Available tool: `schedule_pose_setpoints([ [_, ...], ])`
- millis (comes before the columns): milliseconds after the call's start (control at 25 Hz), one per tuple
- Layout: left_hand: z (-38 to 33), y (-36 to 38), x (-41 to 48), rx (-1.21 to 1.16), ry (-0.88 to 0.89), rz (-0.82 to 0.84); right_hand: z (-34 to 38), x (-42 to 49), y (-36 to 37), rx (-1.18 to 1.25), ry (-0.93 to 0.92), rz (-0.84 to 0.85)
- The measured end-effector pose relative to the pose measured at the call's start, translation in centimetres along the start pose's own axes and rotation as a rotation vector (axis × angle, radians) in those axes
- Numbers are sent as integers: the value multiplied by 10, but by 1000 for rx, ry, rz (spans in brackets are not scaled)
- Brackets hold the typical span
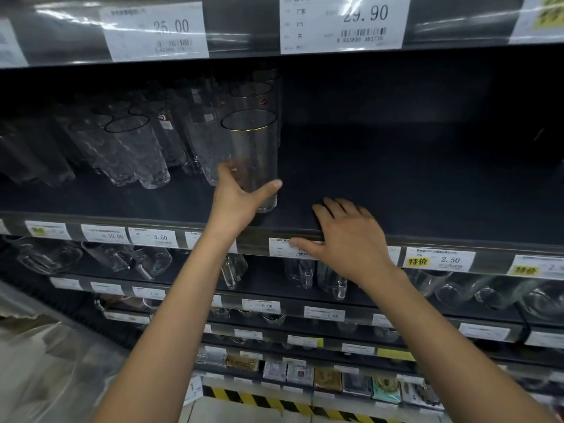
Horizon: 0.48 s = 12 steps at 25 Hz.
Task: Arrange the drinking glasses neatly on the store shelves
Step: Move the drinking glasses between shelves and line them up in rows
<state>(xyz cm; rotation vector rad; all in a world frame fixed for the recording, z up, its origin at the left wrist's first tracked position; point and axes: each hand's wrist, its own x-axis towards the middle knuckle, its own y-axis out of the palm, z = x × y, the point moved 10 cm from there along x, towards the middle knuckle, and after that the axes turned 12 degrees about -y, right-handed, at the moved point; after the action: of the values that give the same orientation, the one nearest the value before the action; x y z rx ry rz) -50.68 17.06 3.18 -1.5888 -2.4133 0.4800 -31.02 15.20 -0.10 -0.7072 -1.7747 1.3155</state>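
right hand (345,239) flat on shelf edge (171,221); left hand (241,196) grips glass (253,148), fingers hidden behind.

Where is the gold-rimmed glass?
In the head view, the gold-rimmed glass is upright near the shelf front, gripped by the left hand, right of the textured glasses.

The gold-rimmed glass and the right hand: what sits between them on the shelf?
Nothing: in the head view, only bare shelf separates the gold-rimmed glass, held by the left hand, from the right hand.
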Motion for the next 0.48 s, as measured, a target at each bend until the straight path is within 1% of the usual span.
schedule_pose_setpoints([
  [80,6,-3,-3,119,8,-42,0,0,0,-1,4,-13],
  [160,6,-6,-1,176,7,-89,0,0,1,-8,5,-26],
  [480,1,-6,18,265,-34,-134,1,0,-1,8,7,-32],
])
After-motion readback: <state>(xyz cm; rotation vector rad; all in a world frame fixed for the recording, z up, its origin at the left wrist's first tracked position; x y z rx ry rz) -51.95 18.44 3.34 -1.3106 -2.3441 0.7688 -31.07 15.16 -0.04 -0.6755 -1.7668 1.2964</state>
